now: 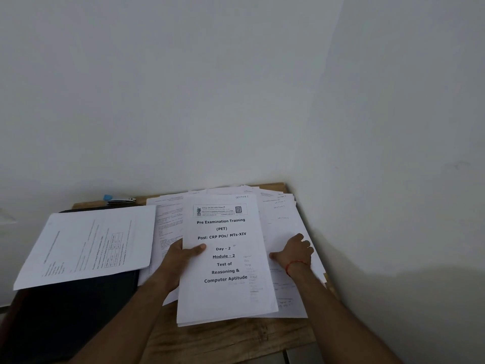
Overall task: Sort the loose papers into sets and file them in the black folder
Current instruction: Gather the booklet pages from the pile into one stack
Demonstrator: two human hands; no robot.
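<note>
Black folder (78, 311) sits lower left with one paper set (86, 245) laid across it, nothing visibly filed. Left hand (178, 258) grips the PET booklet (225, 271) mid-frame, thumb on top. Right hand (294, 252) curls on the loose papers (286, 222) at right; can't tell if it's pinching any. I'd say it's early: the pile looks unsorted.

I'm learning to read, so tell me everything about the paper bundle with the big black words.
The paper bundle is a thick white stack, cover up, with a logo box, bold "Pre Examination Training (PET)" and faint handwriting on the right. It lies over loose papers on the wooden table. The left hand pinches its left edge, thumb on top; the right hand sits at its right edge.
</note>
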